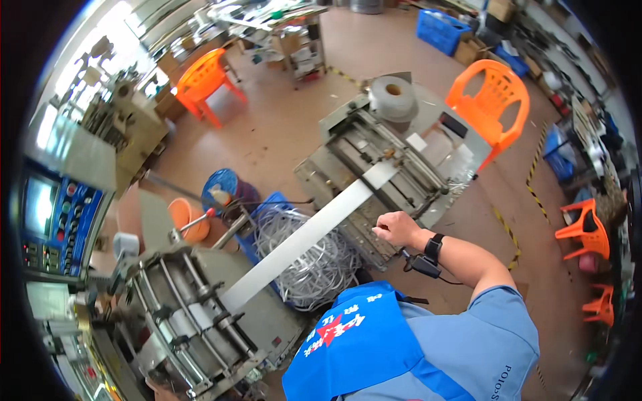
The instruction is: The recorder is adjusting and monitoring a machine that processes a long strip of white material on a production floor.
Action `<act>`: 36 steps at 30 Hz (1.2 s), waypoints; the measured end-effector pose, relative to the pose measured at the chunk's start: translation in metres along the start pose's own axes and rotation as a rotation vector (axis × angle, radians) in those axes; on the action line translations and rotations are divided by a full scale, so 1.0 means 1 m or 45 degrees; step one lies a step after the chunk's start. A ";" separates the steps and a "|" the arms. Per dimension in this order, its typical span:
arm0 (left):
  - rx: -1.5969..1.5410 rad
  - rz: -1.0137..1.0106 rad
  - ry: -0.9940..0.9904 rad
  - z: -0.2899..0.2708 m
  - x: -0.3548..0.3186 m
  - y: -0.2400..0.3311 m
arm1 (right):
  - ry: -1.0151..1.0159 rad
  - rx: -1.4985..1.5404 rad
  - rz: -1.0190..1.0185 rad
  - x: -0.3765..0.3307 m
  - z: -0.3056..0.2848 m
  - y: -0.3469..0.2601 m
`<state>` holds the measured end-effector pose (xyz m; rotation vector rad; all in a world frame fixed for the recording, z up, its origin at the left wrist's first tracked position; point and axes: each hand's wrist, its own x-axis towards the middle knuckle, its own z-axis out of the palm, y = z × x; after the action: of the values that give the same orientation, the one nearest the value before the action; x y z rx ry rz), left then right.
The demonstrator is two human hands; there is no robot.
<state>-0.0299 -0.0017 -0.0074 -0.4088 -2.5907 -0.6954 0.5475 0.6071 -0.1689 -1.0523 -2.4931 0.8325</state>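
My right hand is curled into a fist above the edge of a metal machine bed, with nothing showing in it. On that wrist sits a black strap with a small cabled device. Just beyond the fist, apart from it, a pale flat strip runs from a guide frame at the upper right down to a roller unit at the lower left. By the lower edge, beside the rollers, is a blurred skin-coloured patch, possibly my left hand; no fingers can be made out.
Tangled scrap strip lies heaped under the pale strip. A wide roll rests behind the guide frame. At the left stands a control panel. Orange chairs, an orange bucket and a blue crate stand around.
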 end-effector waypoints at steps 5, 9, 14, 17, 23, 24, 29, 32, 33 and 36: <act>-0.412 -0.718 -0.156 0.005 -0.016 0.052 | 0.040 -0.343 -0.021 -0.018 -0.031 0.054; -0.329 -0.948 -0.408 -0.008 -0.036 0.103 | 0.168 -0.392 -0.141 -0.022 -0.026 0.073; -0.155 -1.205 -0.730 -0.036 -0.042 0.104 | 0.253 -0.328 -0.269 -0.023 -0.026 0.078; -0.484 -0.743 -0.777 -0.027 -0.031 0.075 | 0.331 -0.358 -0.354 -0.020 -0.025 0.072; -0.253 -0.567 -0.740 -0.034 -0.029 0.033 | 0.144 -0.286 -0.376 -0.015 -0.019 0.061; -0.289 -0.662 -0.758 -0.033 -0.029 0.033 | 0.121 -0.287 -0.343 -0.015 -0.019 0.061; -0.377 -0.738 -0.746 -0.027 -0.030 0.041 | 0.084 -0.295 -0.284 -0.015 -0.013 0.065; -0.424 -0.719 -0.738 -0.025 -0.032 0.040 | 0.054 -0.297 -0.296 -0.015 -0.013 0.065; -0.446 -0.704 -0.753 -0.025 -0.032 0.039 | 0.043 -0.296 -0.297 -0.014 -0.013 0.064; -0.444 -0.698 -0.749 -0.030 -0.033 0.040 | 0.029 -0.292 -0.306 -0.014 -0.014 0.062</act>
<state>0.0236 0.0106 0.0168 0.0247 -3.1763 -1.4032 0.5975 0.6376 -0.1973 -0.7989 -2.6740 0.4717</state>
